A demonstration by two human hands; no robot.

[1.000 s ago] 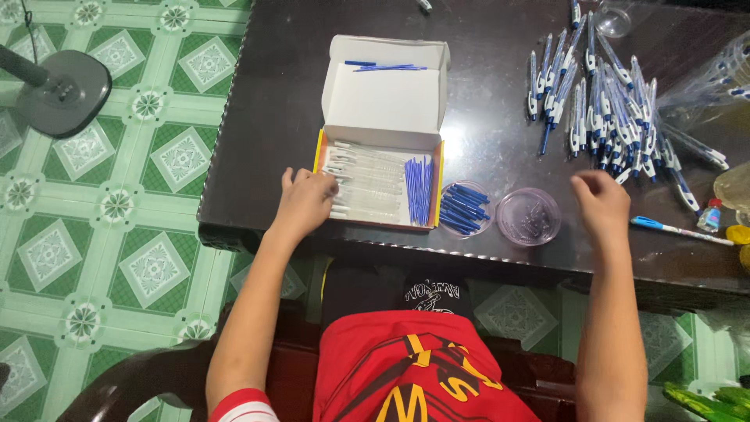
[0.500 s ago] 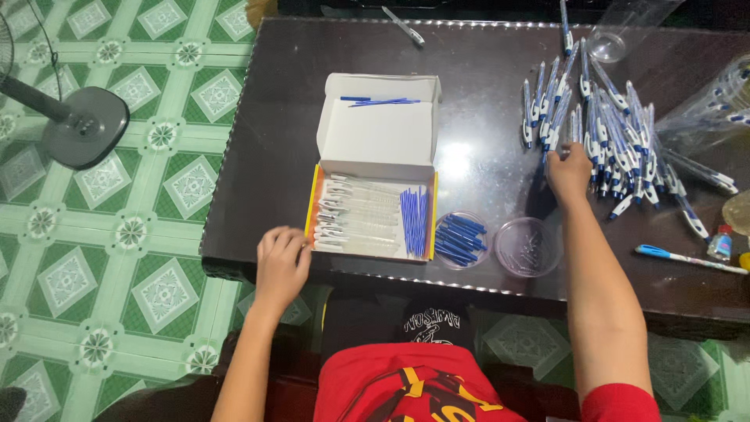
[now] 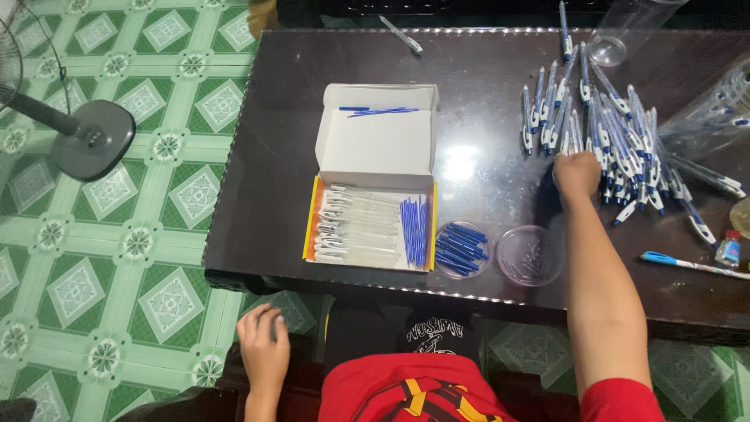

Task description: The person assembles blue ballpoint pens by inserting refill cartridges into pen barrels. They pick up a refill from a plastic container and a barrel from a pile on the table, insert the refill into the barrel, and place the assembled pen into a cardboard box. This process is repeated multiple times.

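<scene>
Right hand (image 3: 576, 173) curled on the pen pile (image 3: 617, 148), probably gripping one; a careless pull scatters pens off the bench (image 3: 266, 156). Left hand (image 3: 264, 352) loosely open, empty.

Upper garment: red short-sleeved shirt (image 3: 422, 395), seen from above at the lower edge of the head view.
Shirt graphic: yellow and dark curved stripes across the chest, partly cut off by the frame.
Right sleeve: red, short, ending above the elbow (image 3: 621, 400).
Left sleeve: out of frame; only the bare forearm shows.
Right hand (image 3: 576, 173): bare, no glove, ring or watch visible.
Left hand (image 3: 264, 352): bare, no glove or wristband visible.
Lower garment: dark fabric with pale lettering (image 3: 428, 337) above the shirt.
</scene>
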